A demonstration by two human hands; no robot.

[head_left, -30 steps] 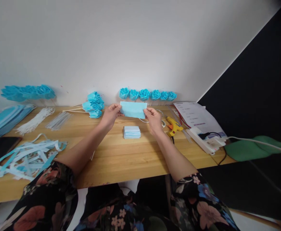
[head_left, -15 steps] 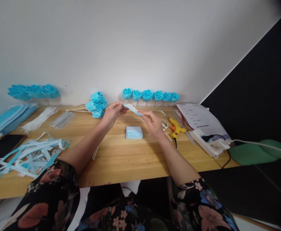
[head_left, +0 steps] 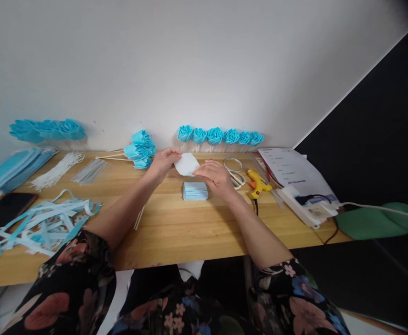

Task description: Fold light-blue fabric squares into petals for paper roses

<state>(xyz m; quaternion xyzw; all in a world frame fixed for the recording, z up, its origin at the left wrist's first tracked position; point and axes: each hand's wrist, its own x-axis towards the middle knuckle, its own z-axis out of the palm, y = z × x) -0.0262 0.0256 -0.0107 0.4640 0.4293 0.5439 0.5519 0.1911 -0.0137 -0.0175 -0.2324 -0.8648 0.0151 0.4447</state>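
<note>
A small piece of fabric (head_left: 186,164), white on the side facing me, is held up above the table between both hands. My left hand (head_left: 166,163) pinches its upper left corner. On its lower right edge, the fingers of my right hand (head_left: 217,177) are closed. Just below, a neat stack of pale blue fabric pieces (head_left: 194,191) lies on the table. Scissors (head_left: 238,179) rest beyond my right hand, partly hidden by it. Left of my left hand lies a bunch of blue fabric flowers (head_left: 140,150) on sticks.
Blue flowers (head_left: 215,136) line the wall. A yellow glue gun (head_left: 259,184), a white power strip (head_left: 303,209) and a printed sheet (head_left: 288,163) lie right. Leftward are cut strips (head_left: 46,223), white cords (head_left: 59,170), clear sticks (head_left: 90,172), face masks (head_left: 15,170) and a phone (head_left: 8,214).
The fabric piece has turned from a narrow, tilted view to showing its broad white face. My right hand has shifted slightly left and down, its fingers now along the piece's edge.
</note>
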